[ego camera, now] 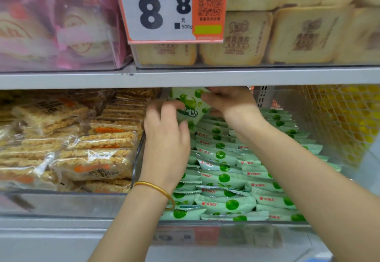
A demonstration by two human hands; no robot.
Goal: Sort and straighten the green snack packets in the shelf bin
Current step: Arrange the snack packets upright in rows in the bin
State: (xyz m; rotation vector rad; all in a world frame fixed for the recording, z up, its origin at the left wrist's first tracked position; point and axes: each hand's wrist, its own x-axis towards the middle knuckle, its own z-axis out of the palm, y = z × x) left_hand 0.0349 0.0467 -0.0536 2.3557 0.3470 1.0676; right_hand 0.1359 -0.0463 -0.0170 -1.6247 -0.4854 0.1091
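Several pale green snack packets (pixel 222 176) with green fruit prints lie stacked in a clear shelf bin (pixel 205 225) on the lower shelf. Both hands reach in over them. A larger green-and-white packet (pixel 190 102) is raised at the back of the bin, just under the upper shelf. My left hand (pixel 166 138) grips its lower left side, fingers curled over its edge. My right hand (pixel 228 101) pinches its upper right corner. A gold bangle sits on my left wrist.
The upper shelf edge (pixel 185 78) hangs low over the bin. A clear divider (pixel 137 154) separates it from rice-cracker packs (pixel 82 148) on the left. Yellow netted goods (pixel 345 117) sit to the right. A price tag (pixel 164 8) and toast packs (pixel 298 35) are above.
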